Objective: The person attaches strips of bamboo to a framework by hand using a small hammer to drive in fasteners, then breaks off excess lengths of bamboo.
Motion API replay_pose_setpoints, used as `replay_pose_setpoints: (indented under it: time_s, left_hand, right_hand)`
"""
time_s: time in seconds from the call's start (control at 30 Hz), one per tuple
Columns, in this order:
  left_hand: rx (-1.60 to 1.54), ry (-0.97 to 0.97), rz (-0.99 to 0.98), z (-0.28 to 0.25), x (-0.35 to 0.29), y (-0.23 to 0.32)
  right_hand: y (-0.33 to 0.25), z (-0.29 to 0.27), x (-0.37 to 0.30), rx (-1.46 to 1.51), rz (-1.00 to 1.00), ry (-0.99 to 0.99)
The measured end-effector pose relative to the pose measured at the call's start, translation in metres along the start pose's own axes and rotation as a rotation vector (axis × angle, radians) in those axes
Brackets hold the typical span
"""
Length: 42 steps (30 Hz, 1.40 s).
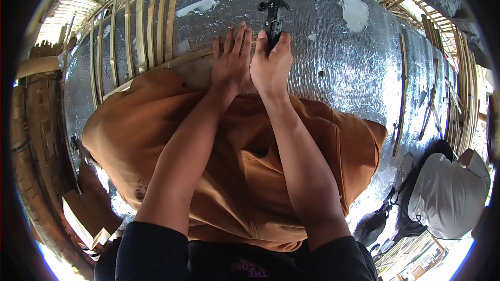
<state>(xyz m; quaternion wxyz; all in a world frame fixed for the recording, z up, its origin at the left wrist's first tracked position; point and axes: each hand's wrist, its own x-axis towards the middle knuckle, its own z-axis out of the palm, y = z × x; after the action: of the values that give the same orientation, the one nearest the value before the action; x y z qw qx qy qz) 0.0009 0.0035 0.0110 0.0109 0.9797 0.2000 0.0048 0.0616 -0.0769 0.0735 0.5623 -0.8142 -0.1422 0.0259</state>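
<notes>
Head view, looking down along my own forearms, which rise from the lower edge toward the upper middle of the frame.

My right hand (pixel 271 67) is closed in a fist around the handle of a black hammer (pixel 273 15). The handle runs up out of the top of the fist; the curved hammer head sits at the top centre of the frame, directly above the hand and clear of the knuckles. The lower handle is hidden inside the grip.

My left hand (pixel 233 60) lies flat just left of the right one, fingers extended and close together, pointing toward the top of the frame. The palm presses on a thin bamboo strip (pixel 182 60) that slants from the left middle up toward the hands. The two hands are side by side, touching or nearly so; I cannot tell which.

Under both hands is a sheet of crinkled silver foil (pixel 333 47) that fills the upper half of the frame. A row of upright bamboo slats (pixel 140 26) stands over the foil in the upper left. More loose slats (pixel 432 99) lie along the right side.

My lap, in orange-brown cloth (pixel 234 177), fills the centre beneath the forearms. A grey bag (pixel 448 192) sits at lower right, well apart from the hands.
</notes>
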Motion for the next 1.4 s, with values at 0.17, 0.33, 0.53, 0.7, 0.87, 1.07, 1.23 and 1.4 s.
replay_pose_setpoints:
  time_s: [0.17,0.33,0.53,0.7,0.87,1.07,1.23,1.4]
  left_hand:
    - [0.016,-0.025,-0.011,0.002,-0.002,-0.001]
    - [0.083,-0.149,-0.013,-0.010,0.002,0.005]
    - [0.074,-0.143,-0.014,-0.012,0.000,0.002]
    - [0.084,-0.133,0.001,-0.012,0.001,0.003]
    - [0.089,-0.090,0.007,-0.006,0.000,0.004]
    - [0.049,0.023,0.001,0.008,0.000,-0.001]
    - [-0.018,-0.052,-0.024,-0.008,-0.002,0.003]
    - [-0.056,-0.014,-0.031,-0.005,-0.001,0.002]
  right_hand:
    - [-0.002,0.000,0.000,0.035,0.023,-0.049]
    - [-0.002,-0.001,0.000,-0.006,0.011,-0.062]
    - [0.000,0.001,-0.003,0.026,-0.017,-0.064]
    - [0.001,0.000,-0.002,0.026,0.002,-0.069]
    - [0.007,0.003,-0.002,-0.005,-0.031,-0.057]
    - [0.004,0.003,-0.001,-0.015,-0.033,-0.055]
    - [0.003,0.001,-0.001,0.009,-0.018,-0.042]
    - [0.001,0.001,-0.002,-0.028,-0.037,-0.048]
